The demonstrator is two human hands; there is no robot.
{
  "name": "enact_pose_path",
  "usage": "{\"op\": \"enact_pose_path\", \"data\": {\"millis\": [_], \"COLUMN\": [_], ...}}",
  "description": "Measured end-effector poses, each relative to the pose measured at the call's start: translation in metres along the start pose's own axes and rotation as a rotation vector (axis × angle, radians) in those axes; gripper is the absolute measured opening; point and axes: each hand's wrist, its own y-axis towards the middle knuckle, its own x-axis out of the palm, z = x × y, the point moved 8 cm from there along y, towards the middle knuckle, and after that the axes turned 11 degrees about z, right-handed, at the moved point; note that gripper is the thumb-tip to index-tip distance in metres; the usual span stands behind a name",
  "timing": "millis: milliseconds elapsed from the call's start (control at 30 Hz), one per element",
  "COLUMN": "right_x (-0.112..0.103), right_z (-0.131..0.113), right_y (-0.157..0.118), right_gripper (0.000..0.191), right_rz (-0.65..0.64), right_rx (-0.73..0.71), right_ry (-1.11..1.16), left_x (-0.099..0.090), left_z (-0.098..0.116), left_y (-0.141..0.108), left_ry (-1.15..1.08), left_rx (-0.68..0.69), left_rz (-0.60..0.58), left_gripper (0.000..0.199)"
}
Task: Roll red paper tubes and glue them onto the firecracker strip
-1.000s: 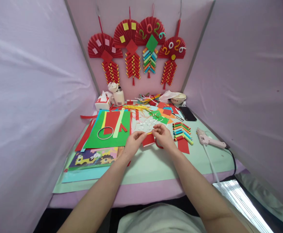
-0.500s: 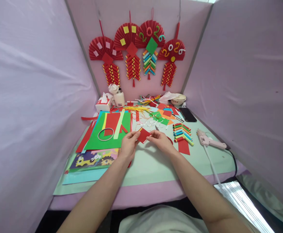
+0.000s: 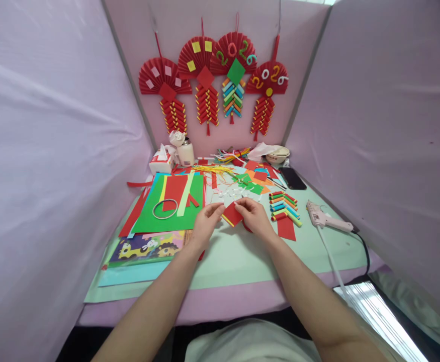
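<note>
a: what's left of the hands?
b: green sheet (image 3: 182, 223) w/ a metal ring (image 3: 164, 218) lying on it. then l hand (image 3: 206, 223), fingertips bunched at the upper-l edge of a red card (image 3: 233, 214). contact's too small to call, so can't tell if l is pinching it or just alongside.
a: card loc?
b: btwn the 2 hands, above the table (image 3: 238, 261), diamond-wise, one corner pointing to the near side. yellow strip (image 3: 228, 221) runs along its lower-l edge.
a: what's chgd?
b: strip was on the far edge 1 s ago, then upper l by the l fingers 0.5 s ago. now it's near-l, so the card's been turned in the hands.
a: meaning?
b: my read: an orienting step, no more. card looks flat, not rolled.
a: r side?
b: r hand (image 3: 255, 217) has thumb + fingers gripping the card's upper-r part. red bit (image 3: 247, 228) pokes out just below it, mostly hidden, can't id. further r, multicolour tube cluster (image 3: 283, 203) in slanted rows, lowest tubes overlapping a red paper piece (image 3: 286, 230). far r: glue gun (image 3: 325, 220) on its side, no hand on it.
</note>
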Motion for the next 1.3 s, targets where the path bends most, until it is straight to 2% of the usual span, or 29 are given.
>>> {"op": "enact_pose_path", "data": {"millis": [133, 300, 433, 533, 600, 733, 833, 967, 1167, 1300], "right_x": [0.012, 0.007, 0.001, 0.002, 0.002, 0.002, 0.011, 0.015, 0.012, 0.012], "right_z": [-0.011, 0.000, 0.010, 0.008, 0.000, -0.031, -0.041, -0.044, -0.052, -0.056], "right_y": [-0.008, -0.003, 0.001, 0.001, -0.001, -0.012, -0.022, -0.028, -0.029, -0.031], "right_gripper": [0.019, 0.025, 0.021, 0.018, 0.015, 0.011, 0.013, 0.014, 0.013, 0.011], "right_rz": [-0.113, -0.064, -0.040, -0.062, -0.048, 0.076, 0.069, 0.047, 0.054, 0.042], "right_rx": [-0.142, -0.065, -0.013, -0.037, -0.129, -0.474, -0.615, -0.675, -0.698, -0.717], "right_ry": [-0.184, -0.130, -0.060, -0.111, -0.195, -0.477, -0.644, -0.723, -0.705, -0.709], "left_x": [0.001, -0.003, 0.000, 0.001, 0.000, -0.004, 0.000, 0.005, 0.015, 0.018], "left_z": [-0.003, -0.012, -0.017, -0.015, -0.012, -0.003, 0.006, 0.016, 0.034, 0.042], "left_y": [0.000, 0.002, 0.001, -0.001, -0.001, -0.001, -0.004, -0.013, -0.028, -0.035], "left_ry": [0.087, -0.015, -0.064, -0.015, 0.023, 0.165, 0.242, 0.357, 0.486, 0.592], "left_rx": [0.040, -0.011, -0.082, -0.074, -0.049, 0.069, 0.193, 0.346, 0.571, 0.709], "left_rz": [-0.021, 0.049, 0.029, 0.009, 0.023, 0.088, 0.061, 0.045, -0.043, -0.054], "left_gripper": [0.028, 0.025, 0.030, 0.032, 0.031, 0.024, 0.020, 0.018, 0.019, 0.019]}}
